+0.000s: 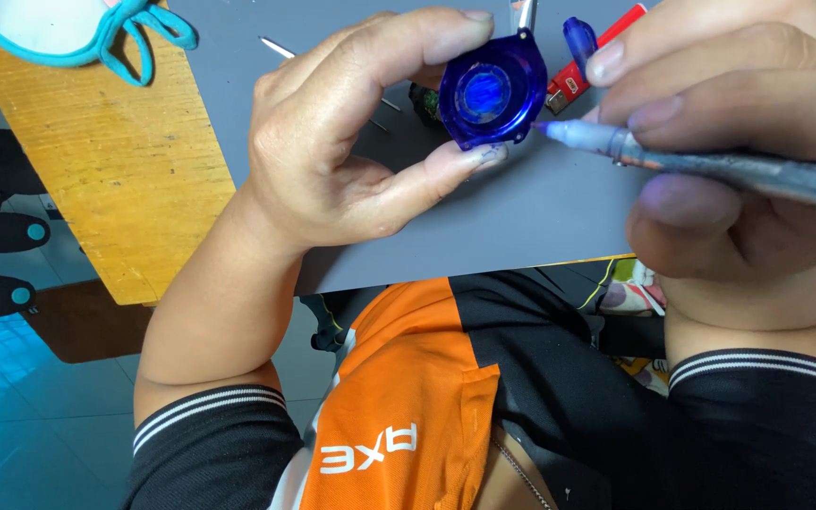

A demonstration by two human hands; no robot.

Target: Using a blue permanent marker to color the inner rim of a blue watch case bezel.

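Blue round part [491,90] beside red lighter [592,59]

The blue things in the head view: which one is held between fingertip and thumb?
The round blue part, pinched by the left hand. The blue marker lies in the right hand, and the small blue cap lies loose on the grey mat.

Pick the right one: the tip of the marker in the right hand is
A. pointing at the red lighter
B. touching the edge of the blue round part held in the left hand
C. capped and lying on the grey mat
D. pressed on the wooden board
B: the marker tip meets the rim of the blue round part, pinched by the left hand, while the right hand grips the marker.
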